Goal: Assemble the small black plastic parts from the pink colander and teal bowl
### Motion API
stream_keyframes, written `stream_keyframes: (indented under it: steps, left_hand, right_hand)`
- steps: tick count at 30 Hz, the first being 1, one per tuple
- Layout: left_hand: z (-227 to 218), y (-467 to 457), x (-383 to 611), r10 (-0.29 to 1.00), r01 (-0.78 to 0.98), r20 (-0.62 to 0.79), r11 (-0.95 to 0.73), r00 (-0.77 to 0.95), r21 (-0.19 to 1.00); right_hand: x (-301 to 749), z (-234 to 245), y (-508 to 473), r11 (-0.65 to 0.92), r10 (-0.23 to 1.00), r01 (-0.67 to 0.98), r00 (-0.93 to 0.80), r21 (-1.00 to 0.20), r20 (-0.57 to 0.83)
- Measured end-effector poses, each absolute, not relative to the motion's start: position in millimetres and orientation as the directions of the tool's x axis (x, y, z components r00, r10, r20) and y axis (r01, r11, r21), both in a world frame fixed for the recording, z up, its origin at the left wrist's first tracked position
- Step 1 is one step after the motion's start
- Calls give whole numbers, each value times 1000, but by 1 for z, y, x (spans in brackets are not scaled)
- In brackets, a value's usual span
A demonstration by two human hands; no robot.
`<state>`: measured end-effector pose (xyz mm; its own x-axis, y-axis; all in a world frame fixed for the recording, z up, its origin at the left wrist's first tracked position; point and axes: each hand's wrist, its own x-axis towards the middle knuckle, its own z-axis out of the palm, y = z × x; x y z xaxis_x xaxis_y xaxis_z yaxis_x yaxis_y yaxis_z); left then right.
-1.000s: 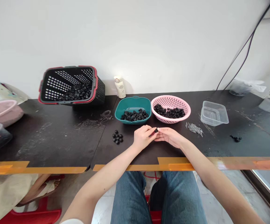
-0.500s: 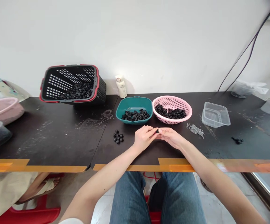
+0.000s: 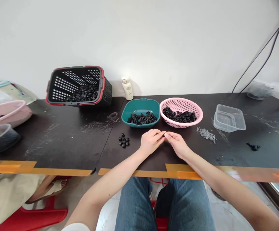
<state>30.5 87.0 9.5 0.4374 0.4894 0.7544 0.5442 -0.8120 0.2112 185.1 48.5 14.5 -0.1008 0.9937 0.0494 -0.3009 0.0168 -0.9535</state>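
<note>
Left hand [image 3: 151,141] meets right hand [image 3: 178,145], black rings [image 3: 123,140] close beside it.

The bare left forearm [image 3: 110,179] and right forearm [image 3: 216,179] rise from the bottom corners of the frame and angle inward. Just below mid-frame, the left hand [image 3: 151,141] and right hand [image 3: 178,145] curl toward each other, their fingertips [image 3: 162,132] touching; anything pinched there is too small to tell.

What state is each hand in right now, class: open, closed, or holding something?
Left hand: closed, fingertips against the right hand; cannot tell if it holds anything.
Right hand: closed in a pinch; cannot tell if it holds anything.
</note>
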Motion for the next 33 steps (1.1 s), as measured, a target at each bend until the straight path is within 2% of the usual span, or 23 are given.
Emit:
stream_keyframes:
  steps: [7, 12, 15, 21, 28, 33]
  left_hand:
    - [14, 87, 30, 509, 531, 762, -806, 400, 260]
    - [18, 86, 30, 530, 517, 771, -797, 352, 312]
    - [17, 86, 30, 519, 506, 788, -803, 332, 316]
    - [17, 87, 31, 507, 503, 777, -814, 373, 290]
    - [16, 85, 35, 544, 540, 731, -792, 412, 285]
    - [22, 79, 29, 659, 615, 596, -720, 459, 321]
  right_hand:
    - [184, 18, 49, 49, 991, -285, -103, -957, 82]
    - [185, 25, 49, -44, 986, -404, -164, -914, 25]
    - [189, 27, 50, -90, 983, -421, -182, -903, -14]
    - [195, 29, 52, -33, 974, -278, -225, -960, 31]
    - [198, 18, 61, 132, 962, -36, -236, -991, 137]
    - [202, 10, 65, 183, 948, 123, -285, -975, 142]
